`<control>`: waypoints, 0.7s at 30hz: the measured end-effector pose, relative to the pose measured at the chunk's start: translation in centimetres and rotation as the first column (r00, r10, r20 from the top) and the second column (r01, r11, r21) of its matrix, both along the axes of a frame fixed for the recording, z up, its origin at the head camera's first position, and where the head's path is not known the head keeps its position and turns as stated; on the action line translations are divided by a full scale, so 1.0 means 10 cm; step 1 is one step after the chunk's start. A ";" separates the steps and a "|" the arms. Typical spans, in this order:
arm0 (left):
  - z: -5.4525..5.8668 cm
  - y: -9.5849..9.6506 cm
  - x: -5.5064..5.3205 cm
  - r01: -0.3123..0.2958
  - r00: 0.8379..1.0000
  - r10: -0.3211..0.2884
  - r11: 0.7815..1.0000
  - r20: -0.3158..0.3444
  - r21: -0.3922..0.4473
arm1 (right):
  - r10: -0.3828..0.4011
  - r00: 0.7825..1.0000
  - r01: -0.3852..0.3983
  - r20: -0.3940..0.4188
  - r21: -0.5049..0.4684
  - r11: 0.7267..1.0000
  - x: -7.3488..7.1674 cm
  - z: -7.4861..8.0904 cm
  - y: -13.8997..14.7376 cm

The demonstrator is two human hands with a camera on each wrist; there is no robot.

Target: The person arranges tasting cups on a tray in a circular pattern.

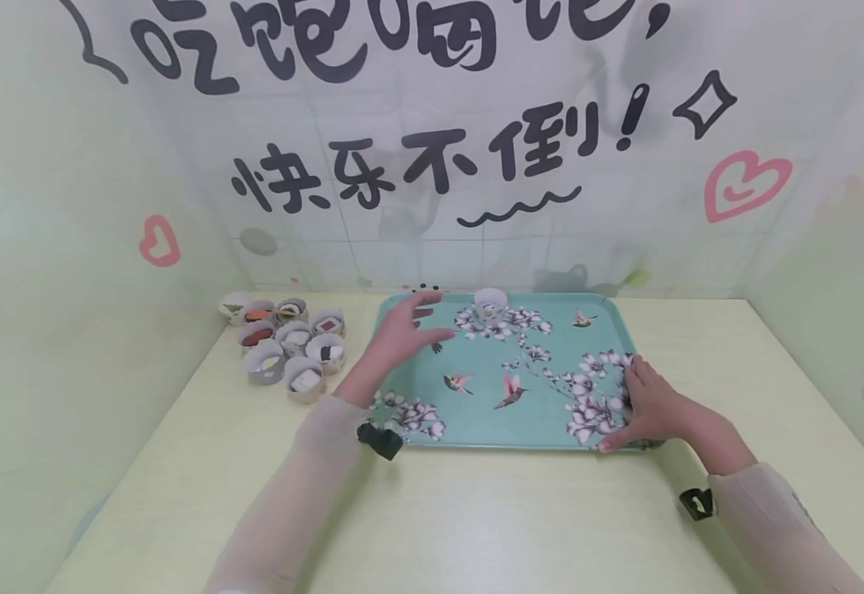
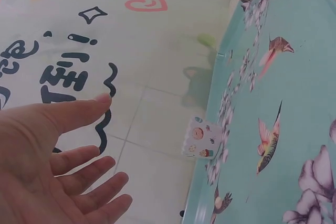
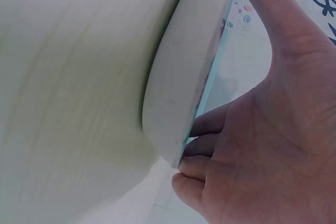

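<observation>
A turquoise tray (image 1: 506, 425) with printed flowers and birds lies on the table. My left hand (image 1: 405, 330) hovers over its back left part, fingers spread and holding nothing. To the right of that hand, a small white paper cup (image 1: 489, 305) stands by the tray's back edge. Cartoon prints cover this cup's side (image 2: 202, 138) in the left wrist view. At the front right corner of the tray, my right hand (image 1: 654, 404) rests spread against the rim. Its thumb lies at the front edge and its fingers reach over the right edge; some fingertips are hidden behind the rim (image 3: 212, 72).
Several similar paper cups (image 1: 294, 338) cluster on the table left of the tray, with small pictures or pieces inside. A pale wall sheet (image 1: 417, 264) with dark lettering stands behind the tray. Pale wood table (image 1: 461, 528) extends in front of it.
</observation>
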State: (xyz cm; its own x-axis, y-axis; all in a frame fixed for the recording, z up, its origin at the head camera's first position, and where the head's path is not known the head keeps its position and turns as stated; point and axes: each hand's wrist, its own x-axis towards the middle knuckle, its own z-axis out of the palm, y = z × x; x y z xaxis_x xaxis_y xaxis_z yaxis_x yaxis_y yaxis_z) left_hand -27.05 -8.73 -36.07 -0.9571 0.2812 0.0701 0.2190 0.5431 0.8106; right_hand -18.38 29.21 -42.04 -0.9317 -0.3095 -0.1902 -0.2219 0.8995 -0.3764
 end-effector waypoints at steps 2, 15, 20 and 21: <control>0.03 -0.04 0.03 0.005 1.000 -0.005 1.000 -0.009 0.003 | -0.001 1.000 0.001 -0.001 -0.001 1.000 0.00 0.00 0.00; 0.18 -0.26 0.22 -0.014 0.997 0.013 1.000 -0.080 -0.019 | 0.000 1.000 0.000 -0.006 0.007 1.000 0.01 0.04 -0.02; 0.20 -0.37 0.28 -0.018 0.997 0.018 1.000 -0.080 -0.008 | 0.002 1.000 -0.002 -0.013 0.011 1.000 0.02 0.04 -0.03; 0.21 -0.39 0.29 -0.019 0.997 0.018 1.000 -0.079 -0.005 | 0.002 1.000 -0.002 -0.014 0.011 1.000 0.03 0.04 -0.03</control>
State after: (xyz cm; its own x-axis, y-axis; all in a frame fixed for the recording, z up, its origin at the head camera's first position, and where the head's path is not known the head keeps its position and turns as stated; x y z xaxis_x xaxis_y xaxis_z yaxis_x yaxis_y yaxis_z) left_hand -24.12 -12.63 -33.94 -0.9537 0.2642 0.1438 0.2719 0.5525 0.7880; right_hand -18.12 28.93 -41.59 -0.9336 -0.3095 -0.1805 -0.2293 0.9032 -0.3628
